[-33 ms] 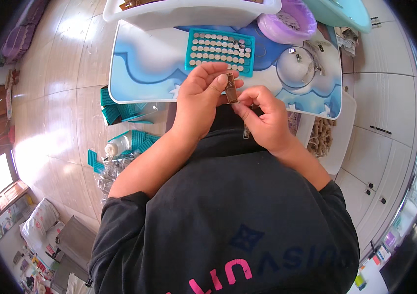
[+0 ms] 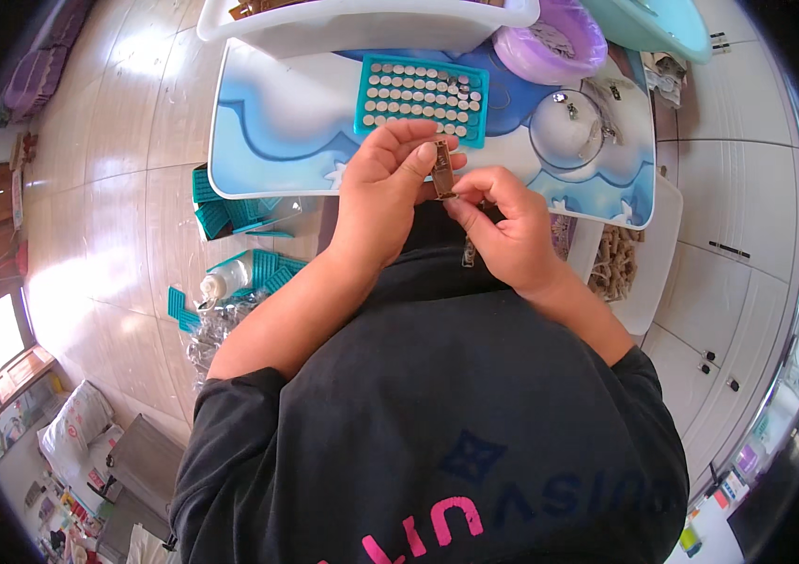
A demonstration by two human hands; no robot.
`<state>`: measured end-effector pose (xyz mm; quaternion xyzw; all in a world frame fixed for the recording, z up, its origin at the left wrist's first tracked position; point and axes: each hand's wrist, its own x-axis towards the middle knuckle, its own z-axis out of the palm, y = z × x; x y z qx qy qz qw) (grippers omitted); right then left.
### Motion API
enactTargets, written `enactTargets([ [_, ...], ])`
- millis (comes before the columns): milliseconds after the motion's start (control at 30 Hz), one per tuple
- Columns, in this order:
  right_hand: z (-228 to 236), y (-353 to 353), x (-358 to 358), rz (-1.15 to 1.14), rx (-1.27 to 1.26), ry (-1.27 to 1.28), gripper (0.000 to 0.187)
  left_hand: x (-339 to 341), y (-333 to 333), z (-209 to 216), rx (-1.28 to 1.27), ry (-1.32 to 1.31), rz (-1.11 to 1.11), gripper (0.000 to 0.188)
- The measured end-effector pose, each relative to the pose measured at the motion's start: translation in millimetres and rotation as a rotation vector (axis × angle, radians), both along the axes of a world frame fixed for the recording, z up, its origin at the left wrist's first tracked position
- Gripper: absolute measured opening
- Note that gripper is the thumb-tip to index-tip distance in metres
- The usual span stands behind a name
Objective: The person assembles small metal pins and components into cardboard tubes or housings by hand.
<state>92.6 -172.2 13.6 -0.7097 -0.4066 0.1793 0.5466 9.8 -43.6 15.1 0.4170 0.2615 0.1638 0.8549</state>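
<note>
Just off the table's near edge, a small brown oblong piece (image 2: 443, 175) with raised detail is held upright. My left hand (image 2: 382, 188) grips it between thumb and fingers. My right hand (image 2: 509, 226) pinches at its lower corner; whatever lies between those fingertips is too small to make out. Below the right fingers hangs a narrow metallic-looking strip (image 2: 469, 252), partly hidden by the hand. Beyond my hands, a teal tray (image 2: 482, 94) bears rows of round, silvery discs. A few dark metallic bits lie on the discs at its right side.
The blue-and-white table (image 2: 277, 155) also bears a white bin (image 2: 362, 36), a lilac-lined bowl (image 2: 512, 52) and a clear round dish (image 2: 559, 132). Teal trays (image 2: 216, 216) lie at left on the floor. At right stands a white container (image 2: 667, 235) with brown pieces.
</note>
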Motion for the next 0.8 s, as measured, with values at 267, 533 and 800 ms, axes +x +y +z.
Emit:
enactTargets([
  [267, 6, 4, 8, 0.127, -0.057, -0.486, 0.018, -1, 0, -1, -0.050, 0.061, 0.014, 0.023],
  [533, 5, 10, 15, 0.165, -0.005, -0.668, 0.024, -6, 7, -5, -0.242, 0.052, 0.021, 0.025],
  [800, 4, 16, 19, 0.130, -0.004, -0.707, 0.024, -6, 9, -10, -0.192, 0.084, 0.015, 0.026],
])
